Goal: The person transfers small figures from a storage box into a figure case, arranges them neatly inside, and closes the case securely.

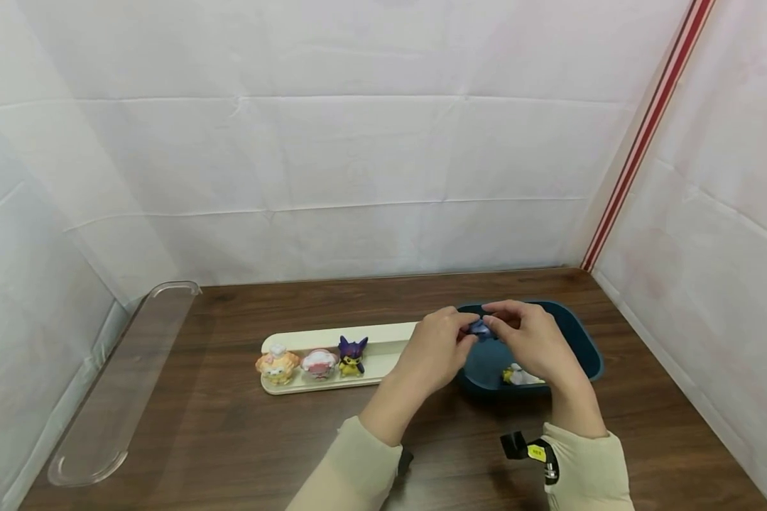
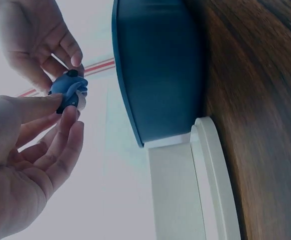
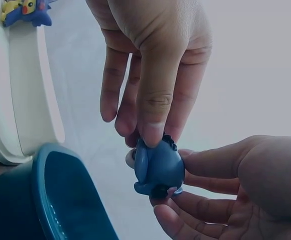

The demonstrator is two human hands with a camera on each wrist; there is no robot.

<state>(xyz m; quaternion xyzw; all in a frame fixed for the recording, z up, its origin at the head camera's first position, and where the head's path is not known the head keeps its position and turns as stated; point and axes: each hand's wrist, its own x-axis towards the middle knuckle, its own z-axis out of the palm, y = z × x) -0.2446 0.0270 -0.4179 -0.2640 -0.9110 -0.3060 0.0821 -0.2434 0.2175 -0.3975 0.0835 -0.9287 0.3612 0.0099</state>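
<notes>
Both hands meet over the dark teal bin [image 1: 581, 348], pinching one small blue figurine [image 1: 481, 328] between them. Seen from the left wrist, the left hand [image 2: 23, 165] grips the figurine [image 2: 69, 90] with thumb and fingers, while the right hand [image 2: 33, 37] holds its other side. In the right wrist view, the right hand's thumb [image 3: 153, 117] presses the figurine [image 3: 161, 167] from above. It has a rounded blue body with dark and pale parts. A white-and-yellow figurine [image 1: 520, 375] lies in the bin below the right hand.
Left of the bin is a long cream tray [image 1: 386, 358]. In it stand an orange-and-yellow figurine [image 1: 278, 365], a pink-and-white one [image 1: 319, 363] and a purple-and-yellow one [image 1: 352, 357]. A clear plastic cover [image 1: 128, 383] lies at the table's left edge. White sheeting [image 1: 358, 156] surrounds the table.
</notes>
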